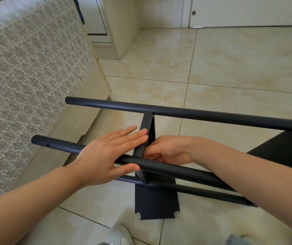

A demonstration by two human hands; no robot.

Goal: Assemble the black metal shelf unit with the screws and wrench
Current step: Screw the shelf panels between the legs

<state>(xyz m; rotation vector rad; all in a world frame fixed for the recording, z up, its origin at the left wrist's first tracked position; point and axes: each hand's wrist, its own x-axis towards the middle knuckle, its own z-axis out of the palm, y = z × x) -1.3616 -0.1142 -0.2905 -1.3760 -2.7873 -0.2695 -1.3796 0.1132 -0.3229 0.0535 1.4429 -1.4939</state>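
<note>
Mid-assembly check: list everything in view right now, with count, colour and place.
poles: three, black, lying level, left to right across centre
shelf panels: two, black, one on edge between the poles at centre, one at the right edge
floor: one, beige tiles, beneath it all
mattress: one, grey patterned, left
cabinet: one, off-white, top centre
shoe: one, white, bottom edge
left hand: one, flat on the near pole, fingers straight against the centre panel
right hand: one, fingers curled at the panel-pole joint, contents hidden
</note>
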